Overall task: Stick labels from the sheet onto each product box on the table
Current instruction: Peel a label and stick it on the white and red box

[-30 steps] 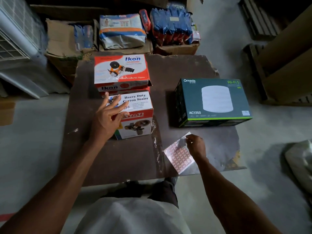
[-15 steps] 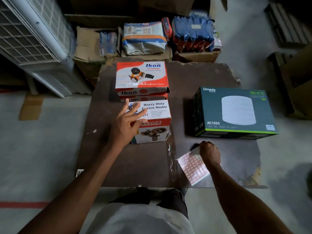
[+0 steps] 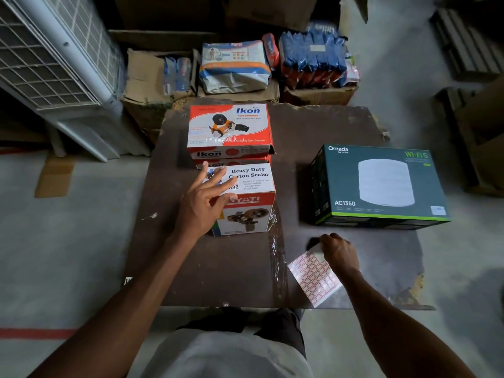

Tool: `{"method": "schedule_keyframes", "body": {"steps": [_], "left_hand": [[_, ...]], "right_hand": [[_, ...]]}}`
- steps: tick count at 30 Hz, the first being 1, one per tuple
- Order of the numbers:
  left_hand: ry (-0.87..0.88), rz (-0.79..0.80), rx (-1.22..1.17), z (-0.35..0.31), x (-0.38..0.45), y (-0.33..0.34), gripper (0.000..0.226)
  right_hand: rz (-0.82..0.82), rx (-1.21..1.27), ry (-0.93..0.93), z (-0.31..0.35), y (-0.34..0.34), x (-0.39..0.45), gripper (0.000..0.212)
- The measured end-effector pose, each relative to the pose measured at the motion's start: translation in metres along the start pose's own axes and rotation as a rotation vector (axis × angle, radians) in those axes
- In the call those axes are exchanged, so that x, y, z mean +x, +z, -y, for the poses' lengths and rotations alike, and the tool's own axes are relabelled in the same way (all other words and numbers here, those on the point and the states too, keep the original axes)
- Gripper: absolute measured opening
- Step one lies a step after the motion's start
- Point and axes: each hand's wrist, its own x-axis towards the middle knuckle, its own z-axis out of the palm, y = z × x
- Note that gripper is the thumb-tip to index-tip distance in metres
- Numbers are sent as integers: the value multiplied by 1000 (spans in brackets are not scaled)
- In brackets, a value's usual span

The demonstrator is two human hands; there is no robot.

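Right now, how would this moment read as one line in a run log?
left hand: open, fingers on white-and-red carton sealer box | right hand: pinching red-gridded label sheet corner | green Omada box: untouched

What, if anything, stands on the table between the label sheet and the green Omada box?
Nothing visible does. The label sheet lies near the table's front edge under the right hand, and only bare table separates it from the green Omada box.
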Motion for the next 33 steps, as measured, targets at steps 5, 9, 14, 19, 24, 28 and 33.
{"method": "schedule_keyframes", "body": {"steps": [5, 9, 14, 19, 24, 28, 33], "left_hand": [[-15, 0, -12, 2, 3, 3, 46], [10, 4, -41, 7, 4, 3, 52], [22, 3, -13, 8, 4, 4, 53], [39, -2, 4, 8, 4, 3, 50], [75, -8, 39, 5, 1, 2, 54], [84, -28, 40, 5, 0, 4, 45], [93, -32, 19, 8, -1, 5, 46]], "right_hand": [[-5, 23, -21, -1, 0, -2, 13], [5, 16, 0, 2, -2, -1, 12], [18, 1, 5, 1, -2, 0, 12], [45, 78, 4, 0, -11, -1, 19], [118, 78, 11, -7, -20, -1, 24], [96, 219, 26, -14, -20, -3, 44], [-70, 433, 201, -11, -21, -7, 46]]}}
